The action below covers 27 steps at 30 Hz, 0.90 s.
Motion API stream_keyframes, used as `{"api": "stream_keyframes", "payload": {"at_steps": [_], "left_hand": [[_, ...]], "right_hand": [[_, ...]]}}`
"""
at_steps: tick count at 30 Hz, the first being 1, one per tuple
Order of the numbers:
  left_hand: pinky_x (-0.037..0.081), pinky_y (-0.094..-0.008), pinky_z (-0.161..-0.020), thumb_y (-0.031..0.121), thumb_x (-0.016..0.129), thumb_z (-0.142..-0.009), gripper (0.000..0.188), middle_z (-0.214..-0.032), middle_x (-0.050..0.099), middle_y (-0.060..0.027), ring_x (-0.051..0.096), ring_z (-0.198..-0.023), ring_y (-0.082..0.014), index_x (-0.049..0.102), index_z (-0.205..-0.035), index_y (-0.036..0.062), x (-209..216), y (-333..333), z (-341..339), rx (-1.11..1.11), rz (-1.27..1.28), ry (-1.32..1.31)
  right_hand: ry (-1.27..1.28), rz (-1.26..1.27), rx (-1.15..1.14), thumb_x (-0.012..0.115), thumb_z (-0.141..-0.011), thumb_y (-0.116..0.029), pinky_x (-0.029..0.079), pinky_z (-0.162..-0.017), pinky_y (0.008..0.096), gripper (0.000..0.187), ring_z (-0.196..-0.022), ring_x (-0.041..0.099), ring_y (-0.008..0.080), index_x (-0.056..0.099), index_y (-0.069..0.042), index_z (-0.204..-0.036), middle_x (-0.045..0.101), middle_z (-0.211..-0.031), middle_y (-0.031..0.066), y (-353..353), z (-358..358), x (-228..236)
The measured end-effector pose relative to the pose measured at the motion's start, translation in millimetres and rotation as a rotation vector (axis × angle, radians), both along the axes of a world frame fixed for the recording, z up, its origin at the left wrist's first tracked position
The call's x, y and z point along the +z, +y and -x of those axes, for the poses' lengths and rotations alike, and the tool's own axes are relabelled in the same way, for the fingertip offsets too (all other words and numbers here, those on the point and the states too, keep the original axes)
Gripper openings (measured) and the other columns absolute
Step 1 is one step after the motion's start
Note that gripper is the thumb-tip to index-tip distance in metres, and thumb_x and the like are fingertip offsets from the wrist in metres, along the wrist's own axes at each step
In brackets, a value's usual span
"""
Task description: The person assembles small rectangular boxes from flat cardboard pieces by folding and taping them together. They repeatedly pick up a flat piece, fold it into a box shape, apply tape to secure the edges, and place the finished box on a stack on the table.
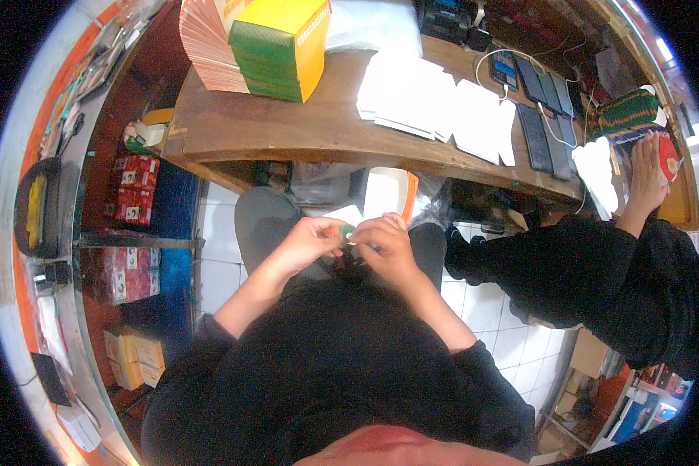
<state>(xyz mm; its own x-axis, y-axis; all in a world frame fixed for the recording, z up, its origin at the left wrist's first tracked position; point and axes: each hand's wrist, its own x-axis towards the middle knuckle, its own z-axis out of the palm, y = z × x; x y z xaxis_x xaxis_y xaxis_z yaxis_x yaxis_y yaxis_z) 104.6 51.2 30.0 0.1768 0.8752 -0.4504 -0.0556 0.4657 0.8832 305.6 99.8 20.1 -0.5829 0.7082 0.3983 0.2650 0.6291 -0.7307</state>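
Above my lap, my left hand [307,242] pinches a small green and orange piece [346,231] that looks like a folded card or packet; its kind is too small to make out. The fingertips of my right hand [388,248] are closed at the piece's right edge, by a small whitish bit. A flat white sheet or card [345,213] shows just behind my left fingers. Beyond my right hand, an open box with a white inside and an orange side [412,196] sits near my knees, under the table edge.
On the wooden table [272,128] stand a yellow and green box [279,58], a fan of pinkish slips [210,46] and stacked white cards [402,93]. Several phones [537,140] with cables lie to the right. Beside me, another person's hand [646,167] touches a red item. Shelves [144,241] flank my left.
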Motion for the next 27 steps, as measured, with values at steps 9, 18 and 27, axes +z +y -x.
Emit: {"api": "stream_keyframes", "payload": {"at_steps": [9,18,27], "left_hand": [[0.05,-0.0266,-0.065,0.012,0.064,-0.087,0.032,-0.087,0.069,-0.0063,0.06,-0.069,-0.0096,0.065,-0.117,0.0031,-9,-5,4,-0.225,-0.368,0.449],[0.052,-0.0349,-0.072,0.027,0.07,-0.085,0.031,-0.096,0.068,-0.0137,0.066,-0.077,-0.0246,0.069,-0.108,0.0058,9,-8,15,-0.53,-0.455,0.5],[0.049,-0.0392,-0.073,0.03,0.065,-0.09,0.028,-0.087,0.065,-0.0166,0.064,-0.082,-0.0299,0.067,-0.092,0.002,23,7,36,-0.596,-0.415,0.627]], "right_hand": [[-0.091,0.075,-0.082,0.07,-0.075,-0.009,0.042,-0.089,0.0387,0.01,-0.093,0.063,0.0225,0.07,-0.012,-0.084,0.068,-0.092,0.002,-9,7,-4],[-0.09,0.584,-0.008,0.077,-0.075,-0.009,0.054,-0.082,0.0355,0.038,-0.096,0.066,0.0264,0.06,-0.005,-0.109,0.061,-0.107,0.0107,0,7,6],[-0.048,0.212,0.084,0.075,-0.076,-0.013,0.052,-0.077,0.0361,0.014,-0.088,0.064,0.0286,0.067,-0.008,-0.086,0.063,-0.097,0.0093,-8,26,-14]]}}
